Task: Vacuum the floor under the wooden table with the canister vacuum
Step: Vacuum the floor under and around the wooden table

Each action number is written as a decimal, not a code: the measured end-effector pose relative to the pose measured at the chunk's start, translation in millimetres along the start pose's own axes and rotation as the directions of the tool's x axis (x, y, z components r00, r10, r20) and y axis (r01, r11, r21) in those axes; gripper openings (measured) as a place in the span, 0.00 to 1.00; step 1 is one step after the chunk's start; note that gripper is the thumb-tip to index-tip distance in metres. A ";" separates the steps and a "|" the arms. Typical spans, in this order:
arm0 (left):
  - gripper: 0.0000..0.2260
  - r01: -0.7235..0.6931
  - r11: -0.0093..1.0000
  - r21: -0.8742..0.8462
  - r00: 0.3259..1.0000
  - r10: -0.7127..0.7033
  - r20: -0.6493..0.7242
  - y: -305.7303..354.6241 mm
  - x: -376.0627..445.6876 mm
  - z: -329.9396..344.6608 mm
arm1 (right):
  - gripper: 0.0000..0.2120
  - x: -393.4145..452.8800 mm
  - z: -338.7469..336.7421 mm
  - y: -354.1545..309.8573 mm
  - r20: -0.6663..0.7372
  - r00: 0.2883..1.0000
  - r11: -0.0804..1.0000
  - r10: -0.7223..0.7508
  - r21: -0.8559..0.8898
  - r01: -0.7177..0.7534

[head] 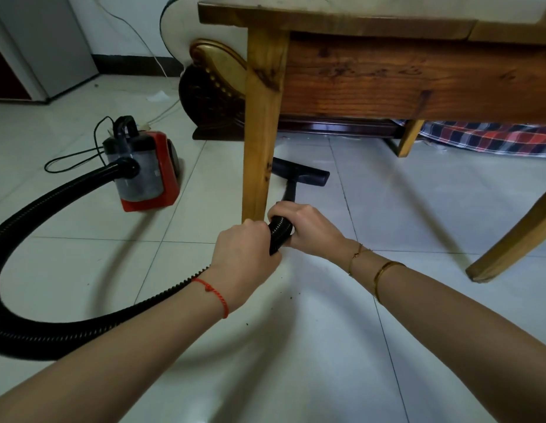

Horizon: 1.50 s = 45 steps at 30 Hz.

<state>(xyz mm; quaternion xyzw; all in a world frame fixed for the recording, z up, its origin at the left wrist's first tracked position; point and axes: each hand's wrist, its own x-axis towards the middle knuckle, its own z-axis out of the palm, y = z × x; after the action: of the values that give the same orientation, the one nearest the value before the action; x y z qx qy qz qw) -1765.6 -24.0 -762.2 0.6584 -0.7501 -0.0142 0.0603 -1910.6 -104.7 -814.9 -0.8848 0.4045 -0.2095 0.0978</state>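
A red and black canister vacuum point(145, 172) stands on the white tile floor at the left. Its black ribbed hose point(27, 227) loops left and down, then runs up to my hands. My left hand point(242, 257) and my right hand point(308, 227) both grip the hose end, just in front of the near leg point(262, 126) of the wooden table point(387, 77). The black floor nozzle point(302, 174) lies flat on the tiles under the table, partly hidden behind that leg.
A carved sofa end point(213, 87) stands behind the table leg. Plaid fabric point(491, 140) lies on the floor under the table's far side. Another table leg point(515, 239) slants at the right. A thin black cord point(73, 157) and a white cable point(162, 68) trail behind the vacuum. Small crumbs point(291, 297) dot the tiles.
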 end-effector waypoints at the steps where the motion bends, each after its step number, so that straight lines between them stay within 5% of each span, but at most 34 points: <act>1: 0.09 -0.003 1.000 -0.005 1.000 0.003 0.006 -0.3 -0.4 -2.3 | 0.15 -0.1 -1.4 -1.8 -0.002 1.000 1.000 0.000 0.002 0.000; 13: 0.06 0.026 0.996 -0.084 0.978 -0.007 0.210 24.4 -25.7 -110.2 | 0.15 -17.3 -95.5 -68.4 0.180 0.968 0.980 0.175 0.061 -0.188; 27: 0.11 -0.034 0.999 -0.037 0.868 0.048 0.494 44.0 -48.0 -229.7 | 0.10 -39.2 -199.2 -139.6 0.339 0.893 0.923 0.296 0.141 -0.359; 45: 0.12 -0.265 0.962 0.067 0.713 0.149 0.685 46.5 -34.6 -318.8 | 0.23 -40.5 -258.9 -191.0 0.498 0.777 0.817 0.386 0.207 -0.539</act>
<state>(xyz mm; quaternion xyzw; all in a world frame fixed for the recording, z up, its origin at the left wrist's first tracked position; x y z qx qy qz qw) -1772.4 34.9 -443.7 0.5226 -0.7885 -0.1842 -0.2669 -1921.9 49.8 -530.0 -0.7489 0.5378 -0.0423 0.3848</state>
